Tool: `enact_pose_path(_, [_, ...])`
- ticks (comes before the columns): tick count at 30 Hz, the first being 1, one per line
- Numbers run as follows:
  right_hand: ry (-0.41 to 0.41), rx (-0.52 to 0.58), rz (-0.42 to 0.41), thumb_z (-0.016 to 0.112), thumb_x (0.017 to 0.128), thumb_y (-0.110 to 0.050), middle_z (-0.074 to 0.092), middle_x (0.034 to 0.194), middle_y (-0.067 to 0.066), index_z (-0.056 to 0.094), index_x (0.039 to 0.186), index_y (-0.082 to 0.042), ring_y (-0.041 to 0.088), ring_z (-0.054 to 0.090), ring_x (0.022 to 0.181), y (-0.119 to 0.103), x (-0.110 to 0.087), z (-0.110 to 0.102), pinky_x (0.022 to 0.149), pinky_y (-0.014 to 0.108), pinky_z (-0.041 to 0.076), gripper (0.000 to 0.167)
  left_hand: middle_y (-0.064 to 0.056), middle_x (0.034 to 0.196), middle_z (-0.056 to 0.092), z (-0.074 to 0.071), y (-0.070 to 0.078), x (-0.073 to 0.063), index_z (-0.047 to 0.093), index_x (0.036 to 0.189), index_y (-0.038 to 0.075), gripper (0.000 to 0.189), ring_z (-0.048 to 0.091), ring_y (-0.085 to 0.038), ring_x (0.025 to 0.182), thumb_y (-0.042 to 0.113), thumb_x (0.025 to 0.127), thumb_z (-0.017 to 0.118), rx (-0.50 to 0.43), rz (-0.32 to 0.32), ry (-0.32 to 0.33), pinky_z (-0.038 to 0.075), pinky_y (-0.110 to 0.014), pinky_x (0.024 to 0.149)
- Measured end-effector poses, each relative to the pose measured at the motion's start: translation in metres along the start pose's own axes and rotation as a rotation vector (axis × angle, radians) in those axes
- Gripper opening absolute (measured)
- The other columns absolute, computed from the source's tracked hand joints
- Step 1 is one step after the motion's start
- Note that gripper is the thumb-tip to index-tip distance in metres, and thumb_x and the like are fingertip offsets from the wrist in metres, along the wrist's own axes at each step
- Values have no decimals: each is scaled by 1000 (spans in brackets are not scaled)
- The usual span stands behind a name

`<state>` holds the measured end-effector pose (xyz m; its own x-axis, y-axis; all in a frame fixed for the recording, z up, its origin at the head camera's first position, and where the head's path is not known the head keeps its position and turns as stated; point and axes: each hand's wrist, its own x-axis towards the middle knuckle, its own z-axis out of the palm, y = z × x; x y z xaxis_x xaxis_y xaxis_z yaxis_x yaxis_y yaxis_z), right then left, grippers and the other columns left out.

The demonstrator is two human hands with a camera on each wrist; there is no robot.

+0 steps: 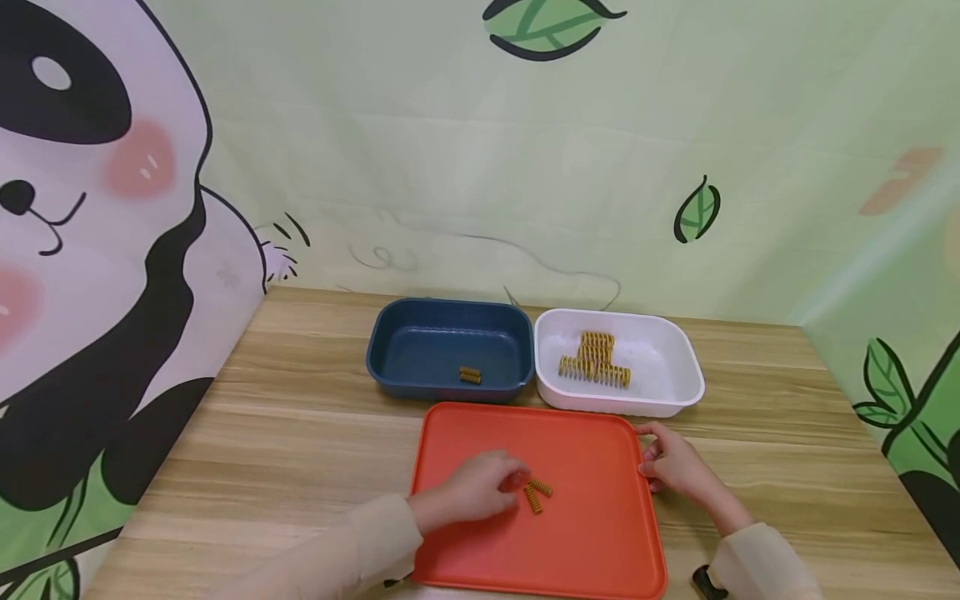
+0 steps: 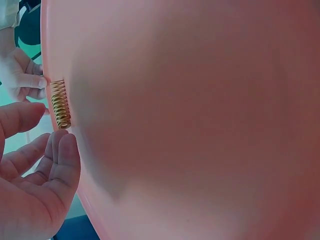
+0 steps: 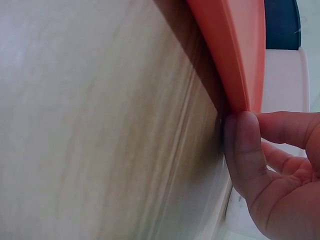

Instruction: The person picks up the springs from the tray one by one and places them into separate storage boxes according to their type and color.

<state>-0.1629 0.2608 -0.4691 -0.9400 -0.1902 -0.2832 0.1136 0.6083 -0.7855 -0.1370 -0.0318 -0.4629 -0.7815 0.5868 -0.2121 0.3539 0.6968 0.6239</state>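
Note:
Two small gold coil springs [image 1: 540, 487] lie near the middle of a red tray [image 1: 592, 533]. My left hand [image 1: 483, 487] is over the tray just left of them, thumb and fingers apart. In the left wrist view, its fingertips are right at the near end of the springs [image 2: 60, 105], with nothing between finger and thumb. At the tray's right side, my right hand [image 1: 675, 462] pinches the rim. The right wrist view shows the fingers [image 3: 247, 135] of that hand at the edge of the tray [image 3: 232, 55].
Behind the tray stand a dark blue box [image 1: 420, 387] with two small springs [image 1: 470, 376] and, next to it, a white box [image 1: 667, 367] holding several larger gold springs [image 1: 596, 358]. All stand on a wooden table [image 1: 300, 433], with a printed cloth [image 1: 450, 167] behind.

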Motion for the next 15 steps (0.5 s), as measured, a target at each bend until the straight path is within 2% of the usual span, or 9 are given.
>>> enact_pose_path(9, [-3, 11, 2, 53, 72, 12, 48, 69, 9, 37, 121, 9, 15, 49, 49, 0, 0, 0, 46, 30, 48, 51, 6, 87, 54, 0, 3, 6, 60, 110, 13, 34, 46, -5, 77, 18, 77, 65, 4, -7, 2, 42, -18, 70])
enact_pose_path(15, [0, 13, -7, 54, 72, 12, 48, 68, 9, 37, 120, 9, 14, 49, 48, 1, 1, 0, 45, 30, 48, 51, 7, 83, 53, 1, 5, 11, 61, 109, 14, 33, 45, -5, 75, 18, 77, 64, 20, 0, 31, 41, -17, 67])
